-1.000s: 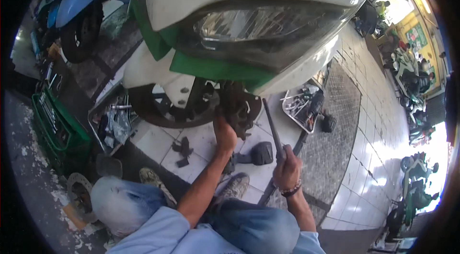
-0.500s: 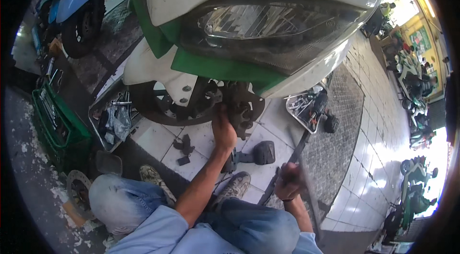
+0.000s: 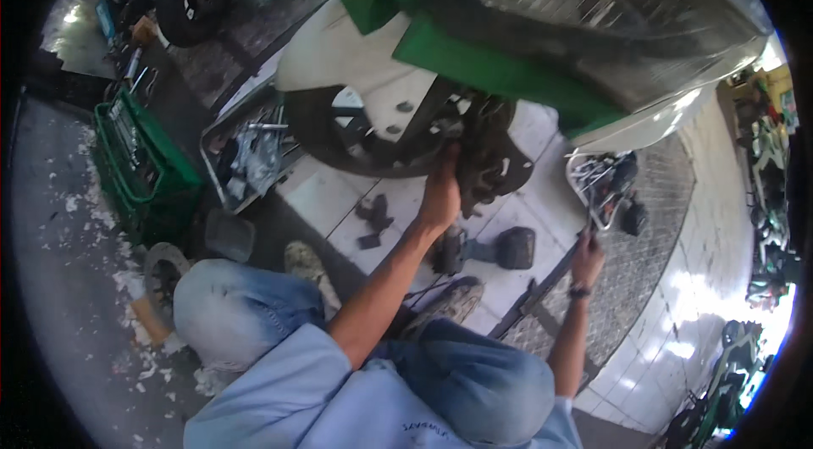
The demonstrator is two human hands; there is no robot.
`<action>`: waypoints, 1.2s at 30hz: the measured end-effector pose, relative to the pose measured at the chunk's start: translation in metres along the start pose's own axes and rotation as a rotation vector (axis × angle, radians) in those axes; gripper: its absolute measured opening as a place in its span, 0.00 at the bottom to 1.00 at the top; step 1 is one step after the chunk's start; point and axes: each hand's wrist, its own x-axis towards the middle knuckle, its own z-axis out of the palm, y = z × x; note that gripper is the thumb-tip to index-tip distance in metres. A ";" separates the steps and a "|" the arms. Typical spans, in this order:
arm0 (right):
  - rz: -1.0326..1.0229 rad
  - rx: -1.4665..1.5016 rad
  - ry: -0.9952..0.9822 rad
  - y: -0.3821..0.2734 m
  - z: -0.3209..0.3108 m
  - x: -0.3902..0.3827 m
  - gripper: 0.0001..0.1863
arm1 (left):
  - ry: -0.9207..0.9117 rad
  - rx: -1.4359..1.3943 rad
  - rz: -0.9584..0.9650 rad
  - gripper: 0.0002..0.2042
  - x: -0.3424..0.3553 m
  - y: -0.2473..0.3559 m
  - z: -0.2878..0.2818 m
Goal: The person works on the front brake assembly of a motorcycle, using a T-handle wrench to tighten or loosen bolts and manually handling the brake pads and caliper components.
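Note:
My left hand [image 3: 440, 195] reaches up beside the scooter's front wheel [image 3: 339, 148]. It is closed on the dark brake caliper [image 3: 489, 163], and the caliper partly hides its fingers. Off to the right, my right hand [image 3: 587, 261] is closed around a thin, long metal tool [image 3: 591, 216], whose far end meets the rim of a tool tray [image 3: 577, 182]; its exact kind is too blurred to tell. Above the wheel are a white fender [image 3: 339, 59] and green body panels [image 3: 500, 76].
A cordless power tool [image 3: 512, 248] lies on the tiles below the caliper, with small dark parts [image 3: 373, 218] to its left. Further left are a second tray [image 3: 222, 186], a green toolbox [image 3: 169, 186] and a loose brake disc [image 3: 161, 267]. My knees frame the near side.
My right hand has moved up and rightward with the tool, to the right tray. The left hand stays at the caliper. The view has shifted, so the scooter sits higher and further right.

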 end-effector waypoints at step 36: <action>-0.563 -0.209 -1.181 -0.191 0.214 -0.138 0.22 | -0.445 0.545 -0.757 0.27 0.016 0.097 -0.203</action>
